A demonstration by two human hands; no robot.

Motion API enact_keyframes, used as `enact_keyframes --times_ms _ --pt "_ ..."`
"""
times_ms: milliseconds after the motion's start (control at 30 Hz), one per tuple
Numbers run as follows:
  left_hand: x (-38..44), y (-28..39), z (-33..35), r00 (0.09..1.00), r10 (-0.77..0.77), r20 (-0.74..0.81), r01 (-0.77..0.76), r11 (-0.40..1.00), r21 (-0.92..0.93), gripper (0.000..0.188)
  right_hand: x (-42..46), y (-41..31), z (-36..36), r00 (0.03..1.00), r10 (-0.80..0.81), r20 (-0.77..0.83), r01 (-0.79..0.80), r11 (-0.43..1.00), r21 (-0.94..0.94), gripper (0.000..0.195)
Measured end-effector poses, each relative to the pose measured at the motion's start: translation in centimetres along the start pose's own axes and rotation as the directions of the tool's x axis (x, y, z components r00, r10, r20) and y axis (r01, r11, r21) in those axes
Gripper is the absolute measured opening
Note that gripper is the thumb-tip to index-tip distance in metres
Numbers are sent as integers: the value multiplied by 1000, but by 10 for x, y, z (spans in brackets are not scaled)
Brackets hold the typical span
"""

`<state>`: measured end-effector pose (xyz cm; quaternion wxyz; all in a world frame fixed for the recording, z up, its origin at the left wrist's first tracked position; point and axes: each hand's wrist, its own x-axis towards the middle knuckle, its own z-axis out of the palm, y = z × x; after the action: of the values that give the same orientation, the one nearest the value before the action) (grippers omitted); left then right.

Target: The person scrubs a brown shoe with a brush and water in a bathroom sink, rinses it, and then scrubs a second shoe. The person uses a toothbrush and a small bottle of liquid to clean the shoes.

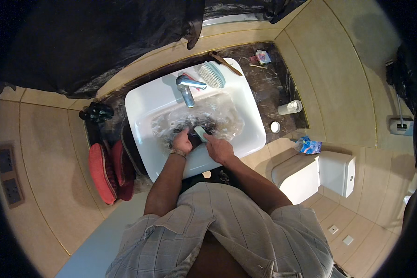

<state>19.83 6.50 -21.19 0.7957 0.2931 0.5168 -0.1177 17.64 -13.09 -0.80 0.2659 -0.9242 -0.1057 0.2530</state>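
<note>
A white washbasin (pixel 191 166) holds cloudy, foamy water around a dark item (pixel 195 139), partly under water, whose kind I cannot tell. My left hand (pixel 183 142) is curled at the dark item's left side, fingers bent down into the water. My right hand (pixel 220 149) grips a pale green brush or block (pixel 200 133) and holds it against the dark item. A chrome faucet (pixel 186 91) stands over the basin's back edge. On the back rim lie a light-blue brush (pixel 212 74) with white bristles and a wooden-handled brush (pixel 229 66).
On the dark marble counter (pixel 260 83) are an open jar (pixel 290 107), a white lid (pixel 275 127) and a small packet (pixel 263 56). Red shoes (pixel 102 173), perhaps slippers, stand left of the basin. A toilet (pixel 299 177) is at the right, with a blue packet (pixel 309 145) near it.
</note>
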Motion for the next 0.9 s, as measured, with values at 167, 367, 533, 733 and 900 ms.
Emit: enact_keyframes --times_ms 167,367,533,733,900 --pt "6 2 -23 854 400 332 -433 194 880 26 -23 -2 -9 999 42 11 -41 999 -15 43" --pt "-74 22 19 892 277 356 -433 302 850 42 35 3 1 991 70 -114 -66 997 45 39" --pt "-49 22 8 939 -17 344 -55 979 197 41 44 -6 -1 996 37 -76 -32 998 60 43" --pt "-107 32 52 998 47 -47 -32 959 281 48 -25 1 -18 996 87 1 -87 996 34 45" --pt "-108 33 53 996 83 -31 -59 879 474 54 -12 9 -9 994 67 -83 -65 998 25 43"
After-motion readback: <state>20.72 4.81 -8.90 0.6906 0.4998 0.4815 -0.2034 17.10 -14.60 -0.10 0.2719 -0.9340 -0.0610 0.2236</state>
